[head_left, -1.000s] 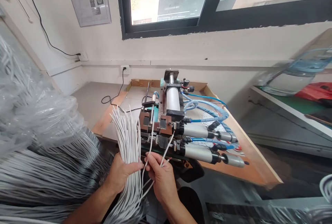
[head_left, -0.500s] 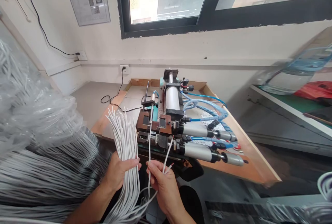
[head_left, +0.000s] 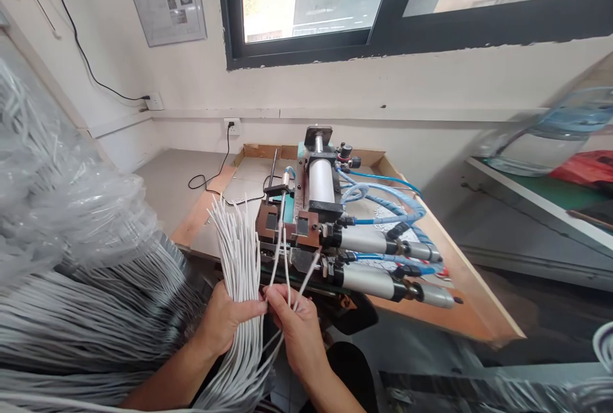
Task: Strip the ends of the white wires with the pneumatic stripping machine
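Observation:
My left hand [head_left: 221, 318] is closed around a thick bundle of white cables [head_left: 241, 253], its thumb across the front and the cut ends fanning upward. Close beside it, my right hand [head_left: 302, 335] pinches a few loose white cables [head_left: 287, 260] that rise between and past its fingers. The fingertips of both hands nearly meet; whether they touch I cannot tell. Just beyond the hands stands a pneumatic machine [head_left: 322, 180] with brown jaw blocks [head_left: 308, 228] and silver cylinders. One cable tip overlaps the jaw area in view; whether it sits inside is unclear.
Heaps of grey-white cables [head_left: 90, 323] partly wrapped in clear plastic [head_left: 71, 196] fill the left side. Blue air hoses [head_left: 383, 209] loop right of the machine inside a wood-edged bench [head_left: 479, 292]. A shelf [head_left: 527, 189] with a large water bottle [head_left: 565, 126] is at the right.
My right hand has shifted left, closer to my left hand. Another cable now stands up among those in its fingers. The cable bundle has moved slightly right in view.

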`<state>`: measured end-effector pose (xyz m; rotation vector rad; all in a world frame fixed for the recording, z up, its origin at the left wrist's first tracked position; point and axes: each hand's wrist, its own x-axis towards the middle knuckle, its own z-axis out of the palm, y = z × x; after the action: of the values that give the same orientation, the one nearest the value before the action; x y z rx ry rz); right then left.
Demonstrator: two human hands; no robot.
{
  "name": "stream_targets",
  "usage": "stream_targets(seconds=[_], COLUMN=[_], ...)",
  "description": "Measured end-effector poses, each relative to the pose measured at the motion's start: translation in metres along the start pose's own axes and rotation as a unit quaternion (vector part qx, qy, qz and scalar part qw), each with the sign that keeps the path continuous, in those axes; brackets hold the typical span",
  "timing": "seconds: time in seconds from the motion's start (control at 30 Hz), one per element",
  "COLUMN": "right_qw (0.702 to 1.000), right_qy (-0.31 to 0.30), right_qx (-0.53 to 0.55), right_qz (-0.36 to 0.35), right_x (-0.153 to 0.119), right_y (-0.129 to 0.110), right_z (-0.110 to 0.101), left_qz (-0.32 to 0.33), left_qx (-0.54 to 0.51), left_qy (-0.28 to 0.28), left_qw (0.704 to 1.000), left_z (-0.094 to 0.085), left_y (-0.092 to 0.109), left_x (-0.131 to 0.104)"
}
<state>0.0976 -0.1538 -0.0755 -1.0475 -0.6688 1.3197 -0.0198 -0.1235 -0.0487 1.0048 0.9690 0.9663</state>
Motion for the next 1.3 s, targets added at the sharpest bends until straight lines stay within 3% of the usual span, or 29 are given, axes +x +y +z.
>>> stream_targets(seconds=[0.13, 0.4, 0.57, 0.73, 0.9, 1.07, 1.2, 1.3], right_qw=[0.998, 0.995, 0.996, 0.998, 0.999, 0.998, 0.998, 0.996], right_qy=[0.052, 0.067, 0.036, -0.050, 0.053, 0.011, 0.056, 0.087], right_qx=[0.017, 0.047, 0.043, -0.005, 0.001, -0.047, -0.002, 0.025], right_qz=[0.008, 0.054, 0.065, 0.043, -0.005, -0.030, -0.022, -0.001], right_x=[-0.007, 0.000, 0.004, 0.003, 0.000, 0.001, 0.002, 0.000], right_y=[0.006, -0.004, -0.007, -0.005, -0.002, -0.003, 0.003, 0.007], right_z=[-0.005, -0.004, -0.001, 0.002, 0.000, -0.001, -0.003, -0.006], left_qz=[-0.033, -0.061, -0.061, -0.021, -0.032, 0.009, -0.005, -0.031], left_qx=[-0.016, -0.044, -0.037, -0.013, -0.008, 0.027, 0.022, 0.001], left_qy=[0.025, 0.066, 0.073, 0.006, 0.009, 0.001, -0.001, 0.030], left_qw=[0.999, 0.995, 0.995, 1.000, 0.999, 1.000, 1.000, 0.999], left_z=[-0.002, -0.004, -0.001, 0.001, 0.001, 0.001, -0.001, -0.003], left_y=[0.001, 0.001, 0.003, 0.002, 0.000, 0.000, 0.000, 0.001], left_x=[0.001, 0.002, 0.001, -0.001, 0.000, 0.002, 0.002, 0.003])
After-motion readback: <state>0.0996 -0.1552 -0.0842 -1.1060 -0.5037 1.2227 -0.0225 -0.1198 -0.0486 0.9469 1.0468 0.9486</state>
